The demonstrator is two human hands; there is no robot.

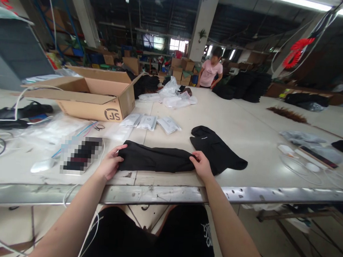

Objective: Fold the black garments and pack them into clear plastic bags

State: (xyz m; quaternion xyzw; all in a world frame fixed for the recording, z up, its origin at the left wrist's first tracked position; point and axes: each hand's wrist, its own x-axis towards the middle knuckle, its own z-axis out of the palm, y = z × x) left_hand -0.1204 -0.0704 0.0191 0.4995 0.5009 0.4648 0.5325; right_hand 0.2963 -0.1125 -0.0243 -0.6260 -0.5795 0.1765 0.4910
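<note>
Hands (110,163) (201,165) — 2, both holding blk cloth (158,158); 3 pkts (147,122) beyond

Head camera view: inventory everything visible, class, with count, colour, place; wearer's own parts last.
Long black cloth: one, black, between the hands
Second black cloth: one, black, beside the right hand
Open cardboard box: one, brown, back left
Flat plastic packets: three, white, near the box
Crumpled plastic bags: uncounted, clear, behind the packets
Black fabric stacks: several, black, far right
Coiled hose: at least one, red, hanging upper right
Smooth worktable: one, pale, across the middle
Distant person: one, pink top, behind the table
Background boxes: uncounted, brown, far back
Wearer's clothed legs: two, black, bottom
Left hand: one, bare, cloth's left end
Right hand: one, bare, cloth's right end
</note>
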